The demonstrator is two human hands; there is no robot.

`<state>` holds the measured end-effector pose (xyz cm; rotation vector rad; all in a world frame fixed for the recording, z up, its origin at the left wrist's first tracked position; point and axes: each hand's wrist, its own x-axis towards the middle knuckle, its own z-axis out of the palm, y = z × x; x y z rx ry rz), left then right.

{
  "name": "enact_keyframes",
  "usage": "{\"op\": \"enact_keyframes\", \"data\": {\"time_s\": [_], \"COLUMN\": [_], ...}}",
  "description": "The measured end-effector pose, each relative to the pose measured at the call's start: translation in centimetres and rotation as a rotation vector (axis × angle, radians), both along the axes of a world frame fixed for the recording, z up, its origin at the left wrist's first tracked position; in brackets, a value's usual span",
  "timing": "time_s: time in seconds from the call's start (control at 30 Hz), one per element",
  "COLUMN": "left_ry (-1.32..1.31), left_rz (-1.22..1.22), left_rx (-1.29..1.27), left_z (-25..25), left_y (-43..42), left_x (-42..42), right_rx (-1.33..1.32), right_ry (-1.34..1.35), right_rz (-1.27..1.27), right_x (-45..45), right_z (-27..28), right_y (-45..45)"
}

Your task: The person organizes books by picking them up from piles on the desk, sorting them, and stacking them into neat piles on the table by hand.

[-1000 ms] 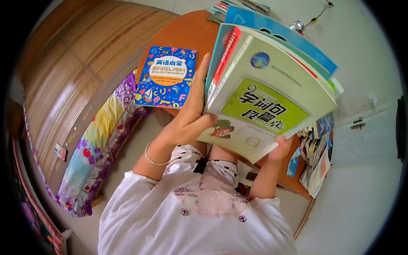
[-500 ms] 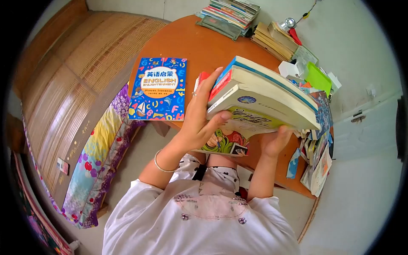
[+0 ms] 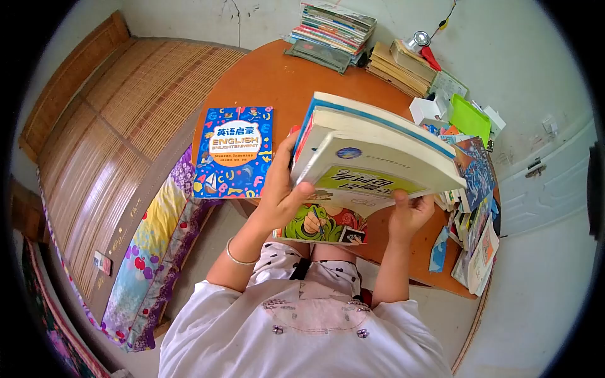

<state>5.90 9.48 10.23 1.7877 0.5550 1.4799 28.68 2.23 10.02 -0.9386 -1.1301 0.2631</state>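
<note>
Both hands hold a stack of books (image 3: pixel 372 173) over the near edge of the table, above my lap. Its front cover is pale, with a green title panel and a cartoon figure in green below. My left hand (image 3: pixel 280 192) wraps round the spine side, thumb on the front cover. At the lower right, my right hand (image 3: pixel 411 217) grips the stack with its thumb on the cover; its other fingers are mostly hidden behind. A blue "English Enlightenment" book (image 3: pixel 234 152) lies flat on the table, left of the stack.
On the orange round table (image 3: pixel 261 79) stand a pile of books and magazines (image 3: pixel 334 28), yellowed books (image 3: pixel 397 66), a green tray (image 3: pixel 469 120) and a leaning row of books (image 3: pixel 472 233). A bed with a woven mat (image 3: pixel 126 94) is at the left.
The stack has tilted so its front cover faces me more, and has shifted slightly left. Both hands still hold it. The whole view has moved a little.
</note>
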Motion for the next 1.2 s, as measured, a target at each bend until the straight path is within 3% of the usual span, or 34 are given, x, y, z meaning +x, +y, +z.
{"op": "enact_keyframes", "data": {"time_s": [0.1, 0.17, 0.23, 0.3, 0.37, 0.47, 0.53, 0.57, 0.63, 0.77, 0.87, 0.97, 1.03, 1.17, 1.2], "left_ry": [-0.188, -0.156, -0.121, -0.083, -0.134, -0.196, -0.243, -0.237, -0.225, -0.168, -0.205, -0.146, -0.163, -0.102, -0.103], "left_rz": [-0.079, 0.052, 0.106, 0.151, 0.121, 0.08, 0.089, 0.082, -0.026, 0.067, -0.004, 0.008, 0.025, 0.079, 0.081], "left_rx": [-0.033, -0.064, -0.085, -0.047, -0.057, -0.075, -0.068, -0.064, -0.18, -0.113, -0.147, -0.149, -0.129, -0.031, -0.027], "left_z": [-0.4, -0.4, 0.4, 0.5, 0.6, 0.1, -0.1, 0.0, 0.2, 0.0, 0.7, 0.9, 1.0, 0.4, 0.0], "left_y": [0.3, 0.3, 0.0, 0.1, 0.1, 0.0, 0.2, 0.1, -0.2, 0.6, 0.1, -0.1, 0.0, 0.7, 0.7], "left_x": [0.7, 1.4, 1.7, 1.5, 1.7, 1.7, 2.0, 1.9, 1.6, 1.4, 1.5, 1.3, 1.6, 1.1, 0.9], "right_rx": [-0.124, 0.17, 0.152, 0.333, 0.58, 0.608, 0.494, 0.413, 0.252, 0.118, 0.085, 0.069, 0.156, -0.069, 0.004], "right_ry": [-0.177, 0.018, -0.066, 0.167, 0.219, 0.269, 0.185, 0.356, 0.357, 0.505, 0.616, 0.589, 0.093, 0.174, 0.133], "right_rz": [-0.15, -0.429, -0.769, -0.885, -0.865, -1.021, -0.889, -0.646, -0.31, 0.481, 0.715, 0.675, 0.468, 0.237, 0.307], "right_x": [1.7, 2.0, 4.1, 6.0, 7.6, 9.4, 8.2, 7.7, 5.5, 2.7, 3.2, 1.3, -0.2, -1.7, -1.7], "right_z": [0.0, 1.1, 3.0, 5.8, 8.2, 8.3, 7.4, 6.2, 5.2, -0.6, -4.9, -2.7, -1.9, -3.6, -3.7], "right_y": [-1.1, -1.4, -3.7, -6.3, -8.6, -8.4, -5.0, -3.0, 0.6, 4.3, 4.7, 3.0, 2.3, 2.9, 3.2]}}
